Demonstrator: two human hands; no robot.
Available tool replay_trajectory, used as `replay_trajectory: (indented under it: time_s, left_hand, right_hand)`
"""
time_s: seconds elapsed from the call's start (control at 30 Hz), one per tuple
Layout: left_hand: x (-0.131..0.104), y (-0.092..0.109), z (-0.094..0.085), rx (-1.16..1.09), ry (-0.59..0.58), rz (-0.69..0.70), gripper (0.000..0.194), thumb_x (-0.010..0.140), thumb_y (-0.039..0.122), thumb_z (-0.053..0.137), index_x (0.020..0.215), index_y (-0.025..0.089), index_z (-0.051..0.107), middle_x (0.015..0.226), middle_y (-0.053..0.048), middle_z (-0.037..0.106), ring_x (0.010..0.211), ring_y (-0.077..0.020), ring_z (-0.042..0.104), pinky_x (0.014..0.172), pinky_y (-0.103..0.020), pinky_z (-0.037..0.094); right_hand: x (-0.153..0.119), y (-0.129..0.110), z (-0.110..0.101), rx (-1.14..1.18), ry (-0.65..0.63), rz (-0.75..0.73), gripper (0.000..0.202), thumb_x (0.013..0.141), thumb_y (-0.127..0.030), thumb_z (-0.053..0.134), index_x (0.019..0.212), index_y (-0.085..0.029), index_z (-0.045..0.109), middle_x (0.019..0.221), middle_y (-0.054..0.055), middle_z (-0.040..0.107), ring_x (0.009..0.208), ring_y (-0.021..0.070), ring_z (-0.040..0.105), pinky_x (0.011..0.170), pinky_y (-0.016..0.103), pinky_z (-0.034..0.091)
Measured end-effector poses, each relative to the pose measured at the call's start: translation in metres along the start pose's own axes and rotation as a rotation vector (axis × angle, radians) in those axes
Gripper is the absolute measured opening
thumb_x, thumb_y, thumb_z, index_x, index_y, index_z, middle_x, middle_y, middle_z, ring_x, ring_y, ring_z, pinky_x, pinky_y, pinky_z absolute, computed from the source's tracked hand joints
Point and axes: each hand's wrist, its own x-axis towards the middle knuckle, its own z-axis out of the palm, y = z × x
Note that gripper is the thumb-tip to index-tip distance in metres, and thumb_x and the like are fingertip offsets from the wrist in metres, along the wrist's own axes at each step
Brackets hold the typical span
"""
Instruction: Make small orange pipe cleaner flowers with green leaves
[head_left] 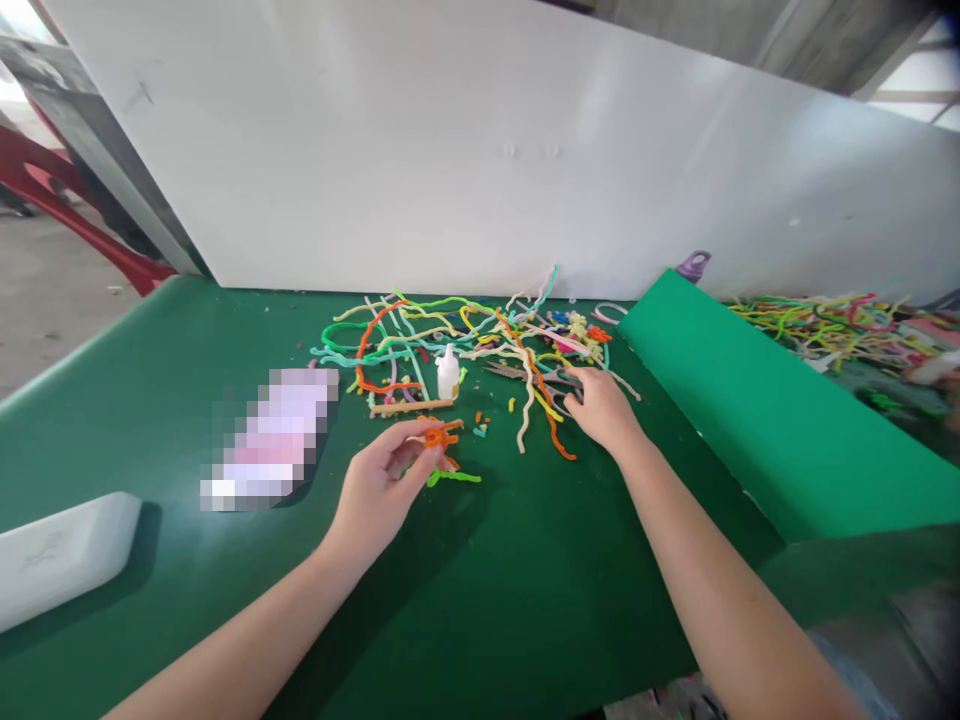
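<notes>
My left hand [390,465] pinches a small orange pipe-cleaner shape [437,438] with short prongs pointing right. Just below it a bright green pipe-cleaner piece [457,477] shows, partly behind my fingers; whether they are joined I cannot tell. On the table, my right hand [600,405] has its fingers at the handles of a pair of scissors [510,372], blades pointing left. Loose cream pipe cleaner [526,405] and orange pipe cleaner [553,432] lie across the scissors. Tiny cut scraps [480,425] are scattered between my hands.
A white glue bottle [448,375] stands upright behind a wooden stick [412,408], amid tangled pipe cleaners [382,345]. A pixelated flat item [274,440] and a white case [71,550] lie left. A green board [780,420] rises on the right; a white panel [450,150] stands behind.
</notes>
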Motion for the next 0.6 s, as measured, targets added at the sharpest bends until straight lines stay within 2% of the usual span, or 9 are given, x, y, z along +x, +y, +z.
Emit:
replay_trajectory:
  time_s: [0.13,0.23,0.3,0.47,0.6]
  left_hand:
    - [-0.001,0.0,0.0,0.002,-0.003,0.002,0.023,0.082,0.027,0.059,0.103,0.017,0.058,0.071,-0.002,0.068,0.073,-0.0176,0.067,0.073,-0.03,0.052]
    - [-0.001,-0.001,0.0,0.002,-0.014,0.003,0.024,0.082,0.026,0.059,0.104,0.016,0.058,0.071,-0.002,0.068,0.072,-0.0174,0.067,0.073,-0.03,0.052]
    - [-0.001,-0.002,0.0,-0.001,-0.013,0.008,0.024,0.082,0.027,0.059,0.104,0.017,0.059,0.071,-0.002,0.068,0.072,-0.0173,0.067,0.072,-0.03,0.052]
    - [0.0,-0.003,0.0,-0.011,-0.012,0.006,0.023,0.082,0.026,0.059,0.103,0.017,0.059,0.071,-0.001,0.067,0.07,-0.0156,0.066,0.071,-0.028,0.052]
    - [0.0,-0.003,0.0,-0.02,-0.016,-0.005,0.024,0.082,0.026,0.059,0.104,0.017,0.058,0.071,-0.001,0.066,0.07,-0.0152,0.066,0.071,-0.028,0.052]
  right_hand:
    - [-0.003,0.007,-0.006,-0.029,-0.106,-0.059,0.035,0.074,-0.016,0.057,0.109,-0.015,0.06,0.107,0.01,0.063,0.1,0.0232,0.058,0.088,0.036,0.045]
    - [-0.004,0.003,-0.014,-0.05,-0.118,-0.077,0.036,0.071,-0.018,0.058,0.108,-0.016,0.059,0.103,0.009,0.063,0.096,0.023,0.059,0.084,0.034,0.045]
    - [-0.004,-0.001,-0.018,-0.072,-0.083,-0.082,0.038,0.071,-0.017,0.057,0.108,-0.015,0.057,0.105,0.01,0.061,0.096,0.0241,0.058,0.084,0.035,0.045]
    - [-0.004,-0.005,-0.03,-0.179,0.096,-0.187,0.036,0.07,-0.012,0.054,0.106,-0.015,0.054,0.104,0.012,0.059,0.102,0.0269,0.054,0.089,0.037,0.041]
    - [-0.003,0.005,-0.04,-0.257,0.119,-0.133,0.033,0.069,-0.012,0.056,0.102,-0.015,0.056,0.101,0.01,0.06,0.099,0.0274,0.055,0.085,0.038,0.041]
